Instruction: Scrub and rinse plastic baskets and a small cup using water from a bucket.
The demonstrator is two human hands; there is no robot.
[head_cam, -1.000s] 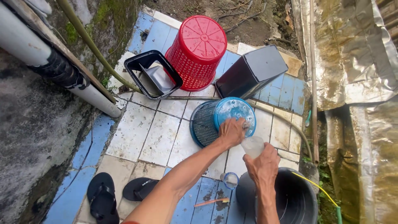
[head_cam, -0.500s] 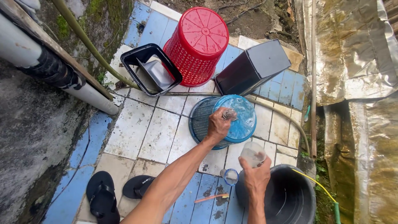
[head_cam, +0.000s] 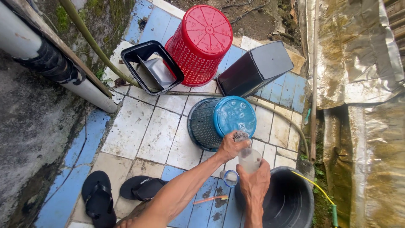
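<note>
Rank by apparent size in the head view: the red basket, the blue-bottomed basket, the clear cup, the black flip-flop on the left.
1. Red basket, largest.
2. Blue-bottomed basket, only slightly smaller; near enough to call it unsure.
3. Black flip-flop.
4. Clear cup, smallest, held in the right hand.

We see an overturned basket on the tiled floor, a tub before it, sandals to the left.

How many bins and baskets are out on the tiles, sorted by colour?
Red basket, upside down: 1
Blue basket, upside down: 1
Black square bins, one tipped open, one upside down: 2
Black round tub: 1
Total: 5
</note>
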